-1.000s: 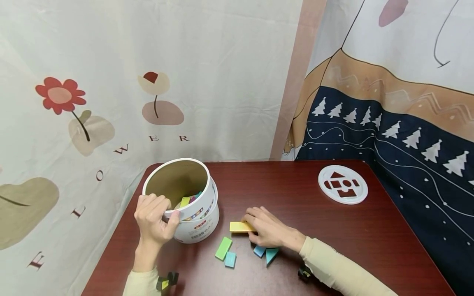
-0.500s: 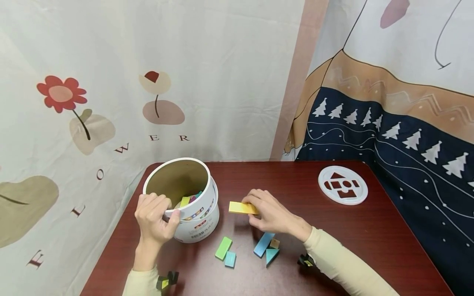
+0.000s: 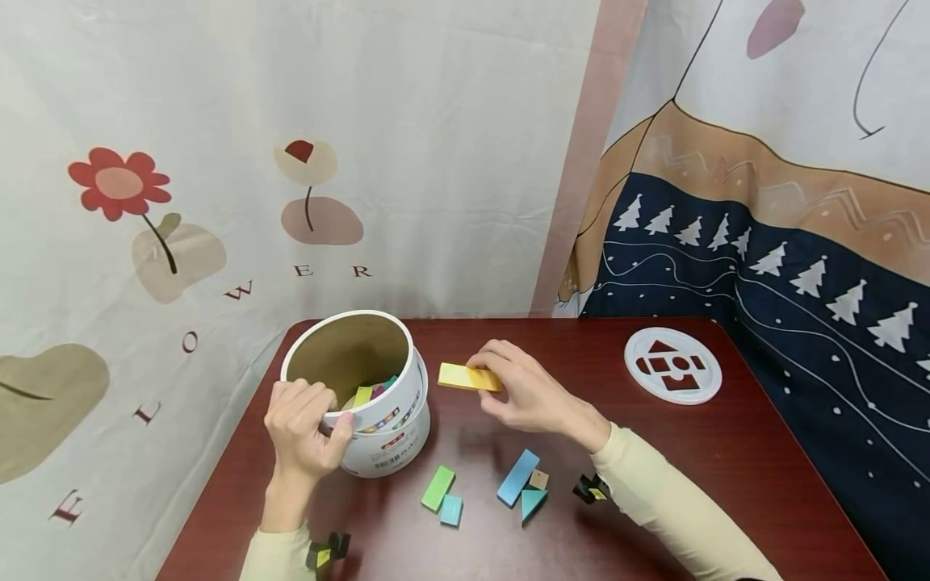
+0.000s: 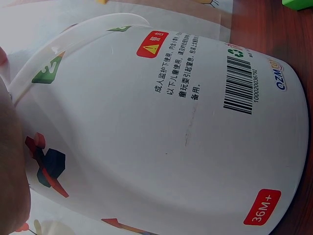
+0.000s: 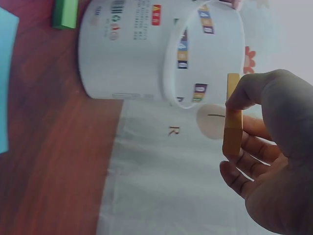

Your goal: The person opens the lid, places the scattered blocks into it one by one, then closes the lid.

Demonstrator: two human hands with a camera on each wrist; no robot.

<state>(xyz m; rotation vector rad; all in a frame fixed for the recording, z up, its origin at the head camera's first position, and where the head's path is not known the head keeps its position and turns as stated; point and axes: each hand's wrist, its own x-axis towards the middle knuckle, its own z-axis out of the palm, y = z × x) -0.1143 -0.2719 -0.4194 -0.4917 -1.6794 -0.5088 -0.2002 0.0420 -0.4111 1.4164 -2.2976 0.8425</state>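
Note:
A white bucket stands at the left of the table, tilted toward me in the head view, with several coloured blocks inside. My left hand grips its near rim, fingers over the edge and thumb outside. Between thumb and fingers my right hand pinches a long yellow block, held above the table just right of the bucket's mouth. The right wrist view shows this yellow block edge-on in the fingers. The left wrist view is filled by the bucket's printed side.
Near the front lie a green block and a light blue block. Right of them are a blue block, a small wooden block and a teal triangle. A white lid with shaped holes lies back right.
My right hand has lifted the yellow block off the table, up and slightly left toward the bucket's mouth. The blue and wooden blocks are uncovered. My left hand stays on the rim.

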